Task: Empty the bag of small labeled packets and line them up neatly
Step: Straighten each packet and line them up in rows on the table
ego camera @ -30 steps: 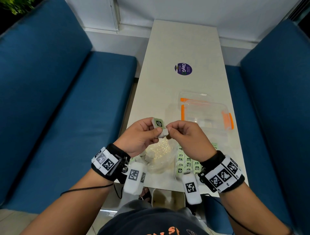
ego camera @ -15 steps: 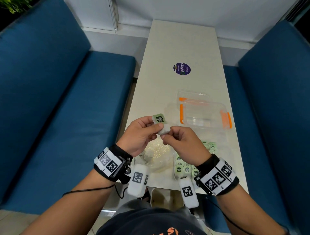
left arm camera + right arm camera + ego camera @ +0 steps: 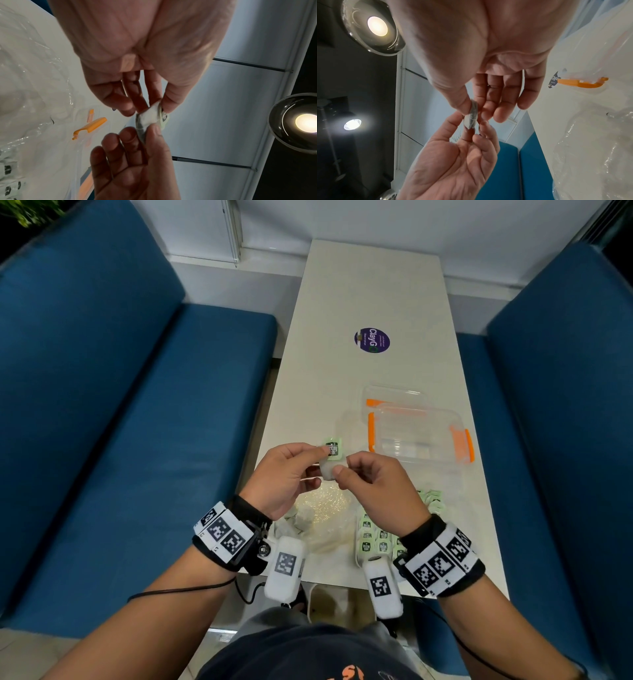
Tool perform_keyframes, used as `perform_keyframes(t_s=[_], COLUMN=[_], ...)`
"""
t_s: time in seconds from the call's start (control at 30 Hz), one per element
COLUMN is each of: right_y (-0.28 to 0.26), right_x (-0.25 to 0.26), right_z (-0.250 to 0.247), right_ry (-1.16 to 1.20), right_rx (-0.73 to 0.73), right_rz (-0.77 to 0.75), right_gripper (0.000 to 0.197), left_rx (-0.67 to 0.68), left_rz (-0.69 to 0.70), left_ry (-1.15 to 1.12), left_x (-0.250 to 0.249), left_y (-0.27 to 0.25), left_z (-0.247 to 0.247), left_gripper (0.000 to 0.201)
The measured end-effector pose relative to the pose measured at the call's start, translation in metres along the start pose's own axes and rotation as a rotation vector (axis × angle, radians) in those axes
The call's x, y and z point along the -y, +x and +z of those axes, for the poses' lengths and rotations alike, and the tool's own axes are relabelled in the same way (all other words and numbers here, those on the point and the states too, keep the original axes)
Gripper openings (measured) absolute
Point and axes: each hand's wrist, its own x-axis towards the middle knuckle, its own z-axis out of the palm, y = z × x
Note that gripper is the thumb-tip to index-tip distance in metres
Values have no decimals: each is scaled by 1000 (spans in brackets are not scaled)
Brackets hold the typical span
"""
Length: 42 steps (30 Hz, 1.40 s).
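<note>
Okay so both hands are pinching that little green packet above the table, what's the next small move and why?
Probably let the left hand release, and have the right hand carry the packet down to the packets already laid out by the right wrist. Both hands pinch it in mid-air above the crumpled bag, and it belongs in that line-up.

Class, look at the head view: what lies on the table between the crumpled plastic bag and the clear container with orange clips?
In the head view, the stretch between the bag and the container looks bare; both hands hold a packet in the air above it.
</note>
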Motion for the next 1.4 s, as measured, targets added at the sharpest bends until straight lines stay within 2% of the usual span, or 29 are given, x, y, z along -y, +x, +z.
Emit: perform_keyframes(t_s=[0.07,0.2,0.3,0.4,0.47,0.53,0.6,0.73,0.83,0.87,0.93,1.0,1.1,1.23,1.4], right_y=[1,4,5,5,5,5,4,0,-6,-8,-10,-10,-11,-9,-16], right_x=[0,-5,-8,-12,-16,-19,-20,-28,-30,-30,-34,-39,-40,-43,-64], right_z=[0,0,-2,-14,-25,-34,-41,-56,-72,-77,-86,-93,-98,-106,-127], right_ry=[-12,-36,-47,-41,-22,-7,-22,11,-96,-147,-200,-229,-269,-452,-579], right_rx=[-6,-27,-29,-20,-66,-84,-80,-95,-39,1,57,55,67,178,242], right_rz=[-9,-2,-2,17,30,35,30,34,64,65,59,57,35,-10,37], right_gripper=[36,22,21,12,17,13,6,9,31,30,16,7,5,6,4], left_rx=[-15,-3,24,33,44,65,112,184,220,245,277,281,266,278,312], left_rz=[9,-1,7,52,80,113,140,198,225,234,236,233,251,233,187], left_ry=[9,-5,16,116,200,276,360,482,532,548,567,569,587,684,770], left_x=[0,3,6,9,12,17,21,32,43,46,51,55,60,69,93], left_y=[1,3,4,7,9,12,15,22,29,30,33,35,37,40,45], left_z=[0,1,4,7,8,11,17,30,40,44,52,58,62,64,75], left_gripper=[22,18,21,21,19,14,10,7,20,19,13,10,6,6,11])
